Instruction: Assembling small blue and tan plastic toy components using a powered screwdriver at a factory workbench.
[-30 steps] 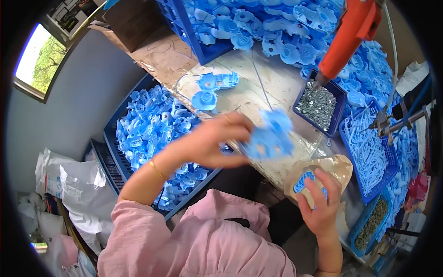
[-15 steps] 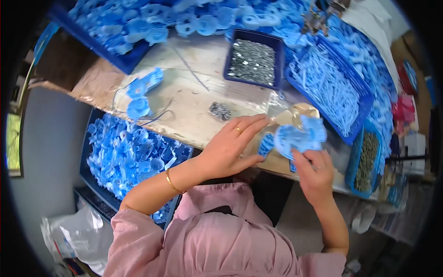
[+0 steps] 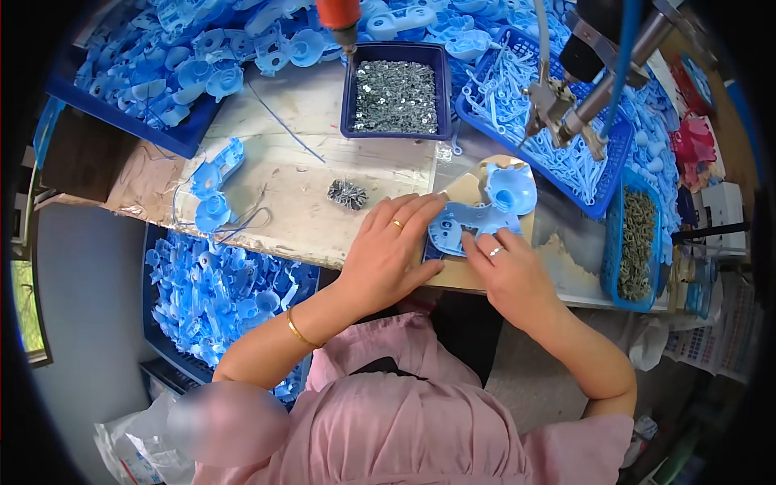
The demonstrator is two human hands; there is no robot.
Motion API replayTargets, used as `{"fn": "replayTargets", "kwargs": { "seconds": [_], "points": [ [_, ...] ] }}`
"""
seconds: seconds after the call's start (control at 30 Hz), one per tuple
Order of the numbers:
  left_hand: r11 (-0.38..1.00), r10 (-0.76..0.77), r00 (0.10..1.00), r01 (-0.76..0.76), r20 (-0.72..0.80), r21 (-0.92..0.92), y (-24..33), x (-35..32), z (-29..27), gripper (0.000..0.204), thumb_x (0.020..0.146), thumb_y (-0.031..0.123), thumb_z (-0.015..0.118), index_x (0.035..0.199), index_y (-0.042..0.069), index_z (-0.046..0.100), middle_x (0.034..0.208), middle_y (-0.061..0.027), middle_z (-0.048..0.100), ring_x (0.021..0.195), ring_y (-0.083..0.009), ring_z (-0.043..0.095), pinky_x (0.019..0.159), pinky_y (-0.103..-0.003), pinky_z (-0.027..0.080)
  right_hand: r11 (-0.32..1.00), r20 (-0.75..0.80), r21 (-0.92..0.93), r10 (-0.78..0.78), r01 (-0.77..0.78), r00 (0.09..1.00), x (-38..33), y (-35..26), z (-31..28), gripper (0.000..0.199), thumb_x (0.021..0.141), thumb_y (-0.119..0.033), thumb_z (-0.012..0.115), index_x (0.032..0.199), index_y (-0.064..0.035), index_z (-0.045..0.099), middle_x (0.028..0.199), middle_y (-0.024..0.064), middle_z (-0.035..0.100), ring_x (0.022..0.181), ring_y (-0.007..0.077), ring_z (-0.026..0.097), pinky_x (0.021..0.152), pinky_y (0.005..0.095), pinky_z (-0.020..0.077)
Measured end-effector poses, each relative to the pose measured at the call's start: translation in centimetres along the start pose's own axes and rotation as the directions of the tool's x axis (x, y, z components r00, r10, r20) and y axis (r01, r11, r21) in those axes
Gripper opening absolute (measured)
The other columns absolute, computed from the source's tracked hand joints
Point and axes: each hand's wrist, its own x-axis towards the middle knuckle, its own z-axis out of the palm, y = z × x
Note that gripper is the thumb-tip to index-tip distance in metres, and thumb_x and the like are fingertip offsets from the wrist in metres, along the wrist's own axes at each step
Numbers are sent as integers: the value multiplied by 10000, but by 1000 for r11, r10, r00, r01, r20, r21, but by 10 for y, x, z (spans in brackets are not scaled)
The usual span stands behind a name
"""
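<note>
A light-blue moulded plastic part with a round cup at its far right end lies on a tan board at the bench's front edge. My right hand grips its near edge, fingers bent over the plastic. Beside its left end rests my left hand, fingers stretched out flat and thumb apart, the fingertips touching or just next to the part. A small dark-blue piece shows between my left thumb and the part. Left of that hand sits a small heap of metal pins or screws.
Overhead hang an orange-bodied tool and a metal tool assembly. Behind are a tray of small metal pieces, a basket of light-blue strips and heaped blue parts. A turquoise tray of screws stands right; blue parts fill a bin lower left.
The blue part has come down from in the air onto the board and turned. My right hand has moved left with it, closer to my left hand. The overhead tools have come into fuller view.
</note>
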Motion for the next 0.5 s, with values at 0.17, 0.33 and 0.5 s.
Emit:
{"fn": "replayTargets", "kwargs": {
  "seconds": [0.17,0.33,0.5],
  "points": [
    [999,-26,1000,26,-12,-32,1,2,1,833,690,154,816,1424,71,433,1367,-160,529,1250,-364,493,1070,-455,385,998,32,-37,-55,56,998,3,-1,-1,404,760,-29,592,1153,55,627,991,83,554,867,248,549,745,348,494],
    [1000,-22,1000,22,3,-2,2,2,0,825,700,158,811,1425,58,430,1391,-169,511,1271,-368,477,1080,-459,375,990,111,-131,-32,47,993,4,-10,-6,363,769,-29,603,1117,66,638,1041,85,565,885,247,545,744,336,506],
    [1000,-6,1000,6,11,19,8,5,-1,805,719,162,797,1426,44,430,1415,-167,493,1300,-366,456,1087,-468,371,991,125,-128,-8,24,992,6,-10,-2,281,800,-36,605,1055,77,647,1035,95,572,892,262,547,743,350,510]
  ]
}}
